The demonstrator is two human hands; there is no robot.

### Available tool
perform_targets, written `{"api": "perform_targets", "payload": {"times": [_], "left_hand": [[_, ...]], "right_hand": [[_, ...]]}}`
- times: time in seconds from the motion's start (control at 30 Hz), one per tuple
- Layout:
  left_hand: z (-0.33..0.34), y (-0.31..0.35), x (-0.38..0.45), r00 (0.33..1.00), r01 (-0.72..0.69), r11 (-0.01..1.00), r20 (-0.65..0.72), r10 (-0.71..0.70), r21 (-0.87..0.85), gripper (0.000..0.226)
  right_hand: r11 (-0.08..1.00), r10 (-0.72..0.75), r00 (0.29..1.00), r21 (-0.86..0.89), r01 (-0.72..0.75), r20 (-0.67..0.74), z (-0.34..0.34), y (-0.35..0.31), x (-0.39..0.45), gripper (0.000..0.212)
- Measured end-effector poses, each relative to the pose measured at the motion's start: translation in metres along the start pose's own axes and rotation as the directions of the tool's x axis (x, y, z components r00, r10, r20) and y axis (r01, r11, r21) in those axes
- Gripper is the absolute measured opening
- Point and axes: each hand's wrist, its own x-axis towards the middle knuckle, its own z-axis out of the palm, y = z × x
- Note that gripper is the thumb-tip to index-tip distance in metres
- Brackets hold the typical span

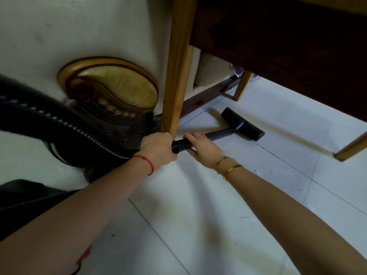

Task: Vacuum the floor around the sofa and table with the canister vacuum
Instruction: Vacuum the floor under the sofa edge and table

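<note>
The floor head (242,124) sits flat on the white tile (268,175) under the table, just past the near table leg (174,76). Left hand (157,150) grips the hose cuff, right hand (202,148) wraps the wand (218,134). I'd keep the head flat and use slow strokes, steering clear of the sofa's carved foot (111,100).

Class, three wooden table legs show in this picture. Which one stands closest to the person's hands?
The near-left table leg, the thick one whose foot meets the left hand. The other two stand farther off, beyond the floor nozzle and at the right edge.
</note>
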Motion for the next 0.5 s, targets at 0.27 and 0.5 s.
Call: {"api": "perform_targets", "payload": {"times": [0.27, 0.5], "left_hand": [[-0.034, -0.048, -0.061, 1.0, 0.007, 0.989, 0.006, -0.008, 0.146, 0.024], [-0.045, -0.087, -0.102, 1.0, -0.009, 0.977, 0.004, 0.008, 0.214, 0.026]], "right_hand": [[0.997, -0.067, 0.993, 0.033, 0.071, -0.099, 0.001, -0.086, 0.001, 0.027], [0.984, -0.168, 0.974, -0.093, 0.155, -0.153, 0.005, -0.137, -0.004, 0.028]]}}
